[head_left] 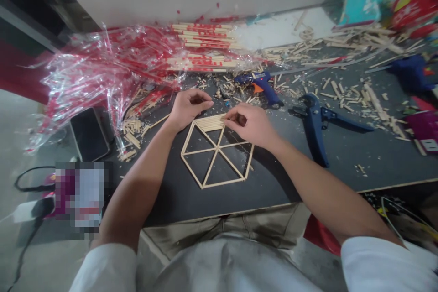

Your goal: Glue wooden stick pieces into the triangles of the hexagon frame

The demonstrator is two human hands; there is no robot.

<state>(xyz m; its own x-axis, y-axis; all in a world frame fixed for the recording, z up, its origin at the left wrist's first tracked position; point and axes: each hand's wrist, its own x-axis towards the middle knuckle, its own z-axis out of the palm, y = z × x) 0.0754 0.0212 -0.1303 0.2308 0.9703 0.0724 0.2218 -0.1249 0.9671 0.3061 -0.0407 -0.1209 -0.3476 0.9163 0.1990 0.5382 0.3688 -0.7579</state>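
Observation:
A hexagon frame of thin wooden sticks point(224, 182) lies flat on the dark table, with spokes meeting at its centre. Its far section is partly filled by a row of sticks point(209, 123) laid side by side. My left hand point(188, 107) is just beyond the frame's far left corner, thumb and forefinger curled into a pinch; anything between the tips is too small to make out. At the right end of that row, my right hand point(251, 123) pinches the end of a wooden stick, its fingertips partly hiding it.
Beyond my hands lie a blue glue gun point(262, 86), bundled sticks point(205, 36) and crumpled red plastic wrappers point(137, 50). Blue cutters point(314, 127) rest at right, near scattered stick offcuts point(342, 91). A phone point(89, 134) is at left. Another blue tool point(412, 73) is far right.

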